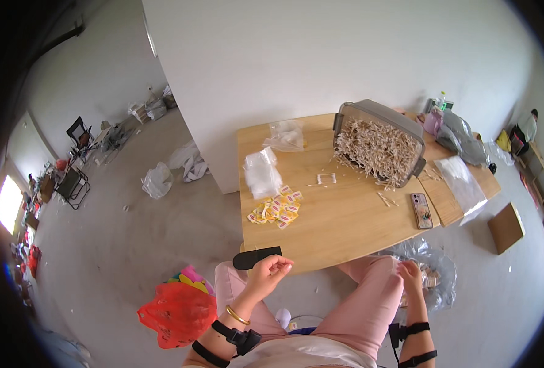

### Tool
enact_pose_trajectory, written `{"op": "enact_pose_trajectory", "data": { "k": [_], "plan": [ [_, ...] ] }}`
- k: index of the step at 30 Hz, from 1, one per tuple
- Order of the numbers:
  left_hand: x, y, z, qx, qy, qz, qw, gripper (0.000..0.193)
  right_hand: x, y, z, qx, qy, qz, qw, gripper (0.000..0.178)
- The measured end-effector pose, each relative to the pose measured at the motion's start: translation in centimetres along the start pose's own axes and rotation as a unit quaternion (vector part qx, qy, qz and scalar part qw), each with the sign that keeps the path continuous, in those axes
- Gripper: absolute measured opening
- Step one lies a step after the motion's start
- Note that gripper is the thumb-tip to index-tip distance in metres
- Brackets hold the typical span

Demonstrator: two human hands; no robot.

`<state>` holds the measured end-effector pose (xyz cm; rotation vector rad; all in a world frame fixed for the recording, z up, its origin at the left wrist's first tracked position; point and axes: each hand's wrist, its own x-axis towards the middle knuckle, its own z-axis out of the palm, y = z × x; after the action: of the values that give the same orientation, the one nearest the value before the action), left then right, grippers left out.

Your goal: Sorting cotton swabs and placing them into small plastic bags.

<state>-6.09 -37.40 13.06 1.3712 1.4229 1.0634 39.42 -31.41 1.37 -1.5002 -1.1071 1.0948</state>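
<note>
My left hand (269, 275) is raised over my left thigh, its bent fingers drawn together toward the thumb. Whether anything small is pinched in them does not show. Just beyond it, a flat black piece (257, 257) juts from the table's near left corner. My right hand (410, 276) hangs beside my right knee, above a clear plastic bag (445, 282) with small packs in it; its fingers are too small and blurred to read. On the table (321, 236) lie a heap of yellow-and-white packets (277, 208), a stack of clear bags (263, 174) and several loose cotton swabs (387, 200).
A grey bin (379, 107) tipped on its side spills cotton swabs (379, 150). A phone (421, 211) lies near the table's right edge, next to a clear plastic sheet (462, 181). A red bag (180, 314) is by my left leg; a cardboard box (506, 228) stands right.
</note>
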Motion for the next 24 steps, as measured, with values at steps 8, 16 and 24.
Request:
{"op": "enact_pose_trajectory", "data": {
  "k": [8, 16, 24],
  "plan": [
    [9.6, -3.9, -4.6, 0.080, 0.110, 0.038, 0.990, 0.029, 5.8, -6.7, 18.2, -0.040, -0.182, -0.055, 0.981, 0.020],
    [19.7, -8.0, -6.3, 0.201, 0.190, 0.022, 0.961, 0.039, 5.9, -3.0, 22.5, -0.348, 0.020, -0.260, 0.901, 0.011],
    [28.3, -16.2, -10.9, 0.082, 0.435, -0.203, 0.873, 0.055, 5.4, -4.5, 23.2, -0.388, 0.025, -0.271, 0.880, 0.012]
  ]
}}
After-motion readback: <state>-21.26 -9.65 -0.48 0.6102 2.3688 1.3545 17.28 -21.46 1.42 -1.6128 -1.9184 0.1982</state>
